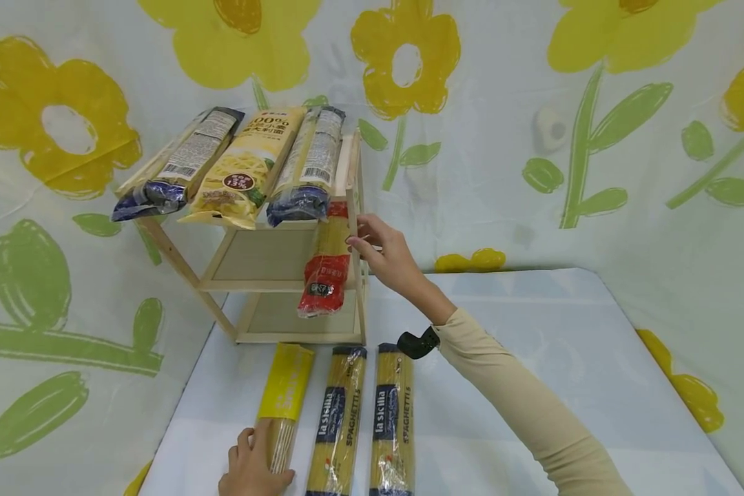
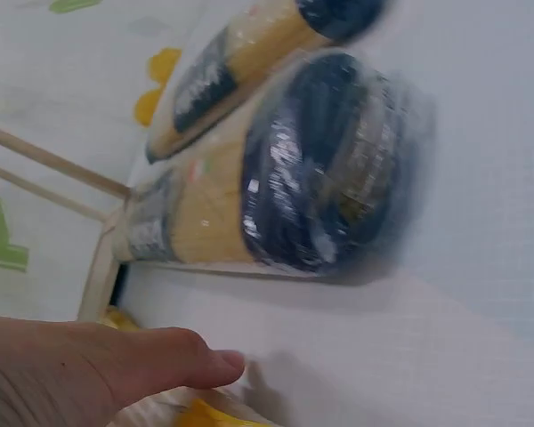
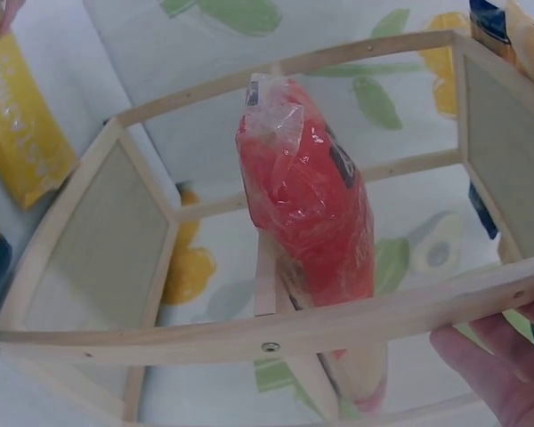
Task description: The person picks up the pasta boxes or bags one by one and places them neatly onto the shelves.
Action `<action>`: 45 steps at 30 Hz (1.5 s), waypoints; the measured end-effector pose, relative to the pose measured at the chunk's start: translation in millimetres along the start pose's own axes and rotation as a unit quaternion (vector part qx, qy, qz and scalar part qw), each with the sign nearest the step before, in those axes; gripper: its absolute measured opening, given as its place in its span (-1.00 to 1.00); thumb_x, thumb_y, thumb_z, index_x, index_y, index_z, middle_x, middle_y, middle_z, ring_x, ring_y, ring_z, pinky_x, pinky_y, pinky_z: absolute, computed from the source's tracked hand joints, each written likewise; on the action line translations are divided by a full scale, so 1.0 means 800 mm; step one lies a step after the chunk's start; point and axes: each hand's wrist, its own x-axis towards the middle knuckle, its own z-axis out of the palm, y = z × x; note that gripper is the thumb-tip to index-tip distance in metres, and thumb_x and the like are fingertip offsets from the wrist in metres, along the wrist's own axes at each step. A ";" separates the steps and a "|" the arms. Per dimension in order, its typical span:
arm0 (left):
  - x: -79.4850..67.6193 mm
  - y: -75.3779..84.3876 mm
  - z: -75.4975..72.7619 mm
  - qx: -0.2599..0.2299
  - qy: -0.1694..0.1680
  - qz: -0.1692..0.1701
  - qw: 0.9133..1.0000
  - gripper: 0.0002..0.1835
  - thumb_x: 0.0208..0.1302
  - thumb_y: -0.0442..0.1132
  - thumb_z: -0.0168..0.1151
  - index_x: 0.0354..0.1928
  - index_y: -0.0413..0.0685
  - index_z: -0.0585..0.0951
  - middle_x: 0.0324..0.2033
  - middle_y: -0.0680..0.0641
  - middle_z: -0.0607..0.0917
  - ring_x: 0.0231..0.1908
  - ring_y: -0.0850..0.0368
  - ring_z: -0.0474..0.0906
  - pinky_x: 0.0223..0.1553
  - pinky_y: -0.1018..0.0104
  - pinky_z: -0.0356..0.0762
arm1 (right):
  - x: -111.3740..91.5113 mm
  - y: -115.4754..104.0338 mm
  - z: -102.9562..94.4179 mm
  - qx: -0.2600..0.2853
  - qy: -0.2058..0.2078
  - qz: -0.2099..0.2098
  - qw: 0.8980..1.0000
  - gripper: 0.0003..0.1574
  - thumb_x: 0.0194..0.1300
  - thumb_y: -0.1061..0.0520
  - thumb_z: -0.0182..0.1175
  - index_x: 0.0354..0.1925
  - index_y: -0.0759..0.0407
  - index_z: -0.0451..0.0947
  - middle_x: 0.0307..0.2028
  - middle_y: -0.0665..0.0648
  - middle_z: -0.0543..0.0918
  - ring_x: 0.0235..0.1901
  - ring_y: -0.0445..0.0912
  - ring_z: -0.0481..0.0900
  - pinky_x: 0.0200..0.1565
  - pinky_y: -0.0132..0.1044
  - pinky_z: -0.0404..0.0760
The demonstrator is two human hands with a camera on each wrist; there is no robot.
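Observation:
My left hand [image 1: 254, 465] grips the lower part of a yellow-topped spaghetti pack [image 1: 283, 386] on the table. Its thumb lies along the pack's right side, and the palm hides the pack's end. At the wooden rack [image 1: 359, 296], my right hand [image 1: 384, 251] holds the right front post, thumb and fingers close together. Just inside that post, a red-and-yellow pasta pack [image 1: 325, 275] rests on the middle shelf, its red end jutting out past the front and sloping down. The right wrist view shows this red end [image 3: 307, 196] between the rack's rails.
On the rack's top lie a blue-ended pasta pack [image 1: 186, 155], a yellow pasta bag [image 1: 251, 162] and another blue-ended pack [image 1: 313, 162]. Two navy-labelled spaghetti packs [image 1: 337, 420] [image 1: 393, 420] lie side by side on the white table [image 1: 533, 365]. Flowered cloth [image 1: 471, 172] hangs behind.

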 end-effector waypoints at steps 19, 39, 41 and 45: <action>0.010 -0.005 -0.007 0.016 0.056 0.026 0.998 -0.03 -0.35 -0.09 0.61 0.23 0.02 0.36 -0.07 -0.31 0.47 -0.39 -0.09 0.49 -0.49 -0.01 0.49 | 0.000 0.003 0.001 0.000 0.005 -0.006 1.000 -0.67 0.38 0.23 0.09 0.09 0.29 0.40 -0.23 0.23 0.63 -0.21 0.13 0.65 -0.28 -0.27 0.64; -0.002 -0.007 -0.016 -0.089 0.117 0.067 0.987 -0.15 -0.43 -0.38 0.46 0.15 -0.09 0.48 -0.25 -0.26 0.58 -0.47 -0.01 0.47 -0.54 0.17 0.40 | -0.001 0.002 0.002 0.004 0.008 -0.007 1.000 -0.65 0.38 0.24 0.09 0.11 0.28 0.40 -0.21 0.22 0.62 -0.19 0.13 0.64 -0.26 -0.27 0.64; -0.005 -0.006 -0.018 -0.093 0.118 0.067 0.986 -0.16 -0.43 -0.38 0.45 0.14 -0.10 0.48 -0.27 -0.24 0.59 -0.47 -0.01 0.48 -0.54 0.18 0.40 | -0.001 0.003 0.002 0.005 0.008 -0.010 1.000 -0.65 0.39 0.23 0.09 0.11 0.28 0.40 -0.21 0.23 0.62 -0.19 0.15 0.64 -0.27 -0.26 0.64; -0.012 -0.001 -0.027 -0.102 0.124 0.066 0.985 -0.17 -0.42 -0.38 0.45 0.14 -0.10 0.49 -0.25 -0.25 0.59 -0.45 -0.04 0.50 -0.52 0.14 0.44 | -0.001 0.005 0.002 0.005 0.010 -0.015 1.000 -0.67 0.40 0.21 0.08 0.09 0.26 0.41 -0.24 0.22 0.62 -0.20 0.17 0.64 -0.28 -0.24 0.64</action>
